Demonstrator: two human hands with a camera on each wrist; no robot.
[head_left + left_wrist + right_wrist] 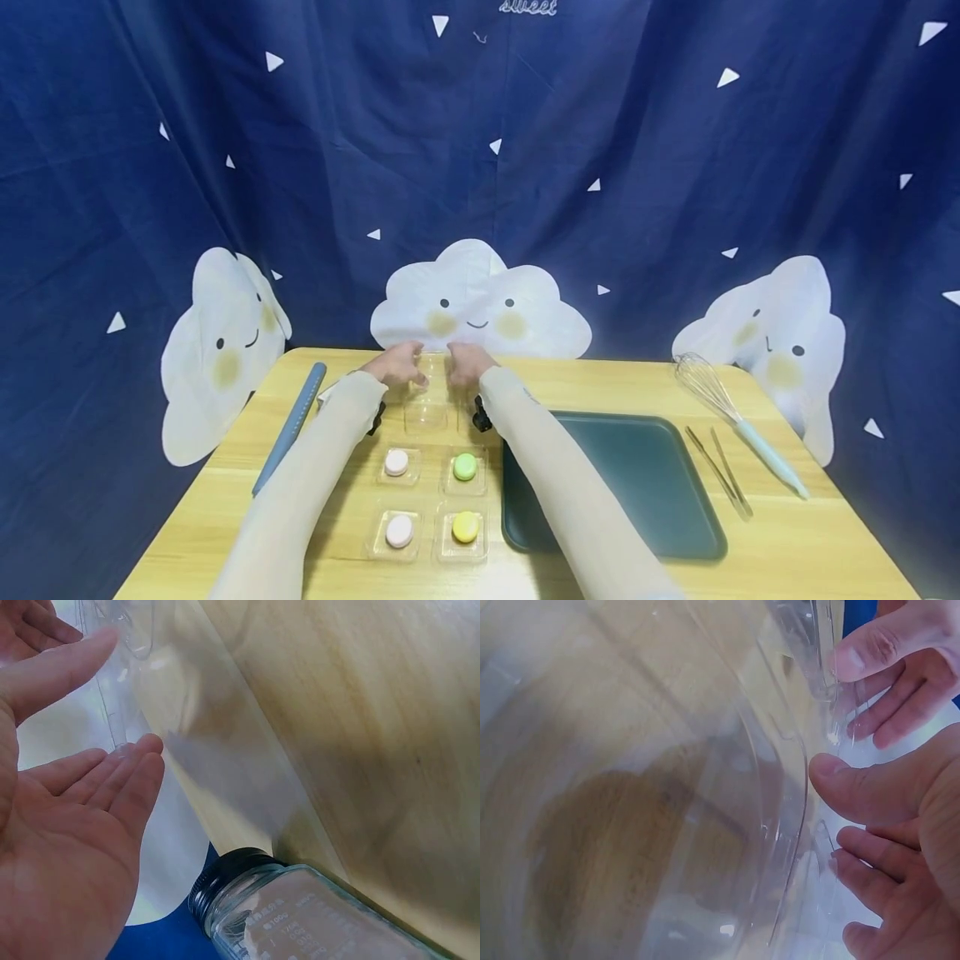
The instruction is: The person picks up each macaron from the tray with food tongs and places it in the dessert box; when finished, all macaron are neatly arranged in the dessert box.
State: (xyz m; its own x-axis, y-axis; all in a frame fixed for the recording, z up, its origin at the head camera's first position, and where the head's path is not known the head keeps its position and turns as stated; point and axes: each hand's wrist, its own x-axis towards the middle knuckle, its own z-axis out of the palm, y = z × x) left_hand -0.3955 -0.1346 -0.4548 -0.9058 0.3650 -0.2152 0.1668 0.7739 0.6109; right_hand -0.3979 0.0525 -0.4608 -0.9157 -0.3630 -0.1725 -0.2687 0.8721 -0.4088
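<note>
Both hands reach to the far edge of the table, on either side of a clear plastic box [426, 417]. My left hand [397, 365] holds the box's far-left edge, its thumb and fingers on opposite sides of the thin plastic in the right wrist view. My right hand [470, 364] holds the edge beside it; the thumb [831, 771] lies at the rim and the fingertips meet a plastic flap. Nearer the body, two pale pink macarons [400, 531], a green macaron [465, 467] and a yellow macaron [465, 527] sit in separate clear square trays [375, 546].
A dark green baking tray [637, 475] lies partly under the right forearm. Metal tongs [720, 471] and a whisk [738, 425] are farther right. At left lies a long blue tool [291, 429]. A black-lidded glass jar [300, 915] stands near the left hand.
</note>
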